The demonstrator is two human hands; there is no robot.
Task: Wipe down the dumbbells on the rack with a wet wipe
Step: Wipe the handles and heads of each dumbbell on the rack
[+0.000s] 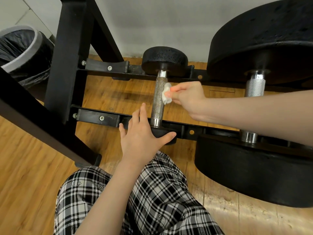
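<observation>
Wiping the handle of the small black round-headed dumbbell with knurled steel handle [158, 97], which sits across the two rails of the black steel rack [94, 117], toward its left end. Right hand [188, 97] grip clenched on the crumpled white wet wipe [166, 95], pinched at the fingertips and pressed to the handle's right side. Left hand [144, 134] flat, fingers straight, bracing the near head at the front rail — grasping nothing.

To do well: keep the near head braced, wrap the wipe round the bar and twist, run end to end; knurling traps grime, so firm pressure. Smooth chrome collars by the heads next, then the pitted matte rubber heads.

Large black dumbbell with fat round heads [254, 92] just beside, to the right — same knurled steel, coarser pores.
</observation>
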